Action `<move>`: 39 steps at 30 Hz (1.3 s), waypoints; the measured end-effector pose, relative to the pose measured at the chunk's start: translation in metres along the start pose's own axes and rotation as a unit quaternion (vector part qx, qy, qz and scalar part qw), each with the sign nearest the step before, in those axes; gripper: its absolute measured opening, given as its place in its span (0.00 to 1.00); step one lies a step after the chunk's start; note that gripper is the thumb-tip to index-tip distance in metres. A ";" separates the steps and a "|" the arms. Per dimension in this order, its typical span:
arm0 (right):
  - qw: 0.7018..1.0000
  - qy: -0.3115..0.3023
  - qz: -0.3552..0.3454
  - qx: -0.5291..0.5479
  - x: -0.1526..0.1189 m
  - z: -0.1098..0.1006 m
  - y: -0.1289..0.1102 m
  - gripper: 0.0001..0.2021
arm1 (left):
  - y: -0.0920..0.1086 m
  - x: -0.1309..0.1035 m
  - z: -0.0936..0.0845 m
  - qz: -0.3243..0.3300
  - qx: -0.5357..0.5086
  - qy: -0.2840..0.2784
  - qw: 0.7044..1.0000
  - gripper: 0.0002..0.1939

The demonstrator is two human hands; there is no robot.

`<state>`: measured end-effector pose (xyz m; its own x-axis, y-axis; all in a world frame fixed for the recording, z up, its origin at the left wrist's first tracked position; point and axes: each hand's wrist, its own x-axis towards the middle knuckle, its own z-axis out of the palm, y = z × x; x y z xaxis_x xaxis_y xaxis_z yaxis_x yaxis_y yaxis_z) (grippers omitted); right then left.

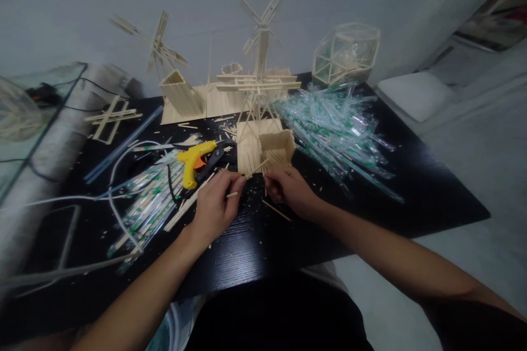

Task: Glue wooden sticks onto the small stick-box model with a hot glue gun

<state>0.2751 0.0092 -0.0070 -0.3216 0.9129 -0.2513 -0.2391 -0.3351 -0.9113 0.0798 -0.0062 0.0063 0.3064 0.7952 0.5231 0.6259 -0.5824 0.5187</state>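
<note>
My left hand (216, 200) is closed in a pinch, and a short wooden stick (233, 194) pokes out by its thumb. Its fingertips are close to the front edge of a pale base made of sticks (247, 148). My right hand (291, 189) is curled closed at the front of a small open stick-built box (284, 141) on that base. A thin wooden stick (261, 166) reaches to its fingertips. Behind the base stands a stick windmill (262, 55) with crossed blades. A loose stick (275, 210) lies below my right hand.
A yellow glue gun (196, 160) lies left of the base, near bundled sticks in plastic wrappers (152, 203). Clear and green wrappers (337, 126) are heaped at right. A second windmill (183, 93), a faceted frame (348, 55) and a white cable (113, 186) surround the black table (432, 192).
</note>
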 end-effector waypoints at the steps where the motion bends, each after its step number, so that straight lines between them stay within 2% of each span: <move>1: 1.000 -0.003 -0.004 -0.013 -0.001 0.000 -0.001 0.18 | 0.000 0.000 0.000 -0.001 -0.002 -0.001 1.000 0.07; 5: 0.993 0.007 -0.060 -0.102 -0.004 -0.002 -0.006 0.16 | 0.000 -0.001 0.000 -0.006 -0.005 0.001 1.000 0.07; 8: 0.991 0.020 -0.085 -0.106 -0.004 -0.003 -0.007 0.12 | 0.000 -0.002 0.000 -0.005 -0.008 -0.005 1.000 0.07; 10: 0.993 0.022 -0.087 -0.074 -0.003 -0.003 -0.006 0.13 | 0.000 -0.002 0.000 -0.005 -0.012 -0.011 1.000 0.06; 13: 0.996 -0.016 -0.076 -0.044 -0.002 -0.002 -0.006 0.15 | 0.001 -0.003 0.002 0.002 -0.018 -0.032 0.999 0.06; 16: 0.995 -0.039 -0.068 -0.063 -0.002 -0.001 -0.007 0.16 | 0.003 -0.003 0.003 0.013 -0.021 -0.055 0.998 0.05; 23: 0.993 -0.035 -0.067 -0.091 -0.001 -0.004 -0.002 0.18 | 0.001 -0.004 0.005 0.024 -0.020 -0.069 0.997 0.06; 32: 0.991 -0.077 -0.088 -0.071 0.002 -0.006 0.002 0.19 | 0.002 -0.003 0.004 -0.021 -0.049 -0.096 0.994 0.12; 36: 0.991 -0.073 -0.084 -0.076 0.001 -0.004 -0.002 0.18 | 0.001 -0.002 0.004 -0.038 -0.057 -0.103 0.992 0.13; 39: 0.993 -0.035 -0.092 -0.072 0.000 -0.004 -0.004 0.17 | 0.001 -0.001 0.005 -0.047 -0.060 -0.100 0.992 0.14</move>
<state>0.2800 0.0119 -0.0049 -0.3481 0.9357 -0.0572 -0.1681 -0.1224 -0.9781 0.0833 -0.0073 0.0031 0.3946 0.8572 0.3309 0.5726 -0.5111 0.6410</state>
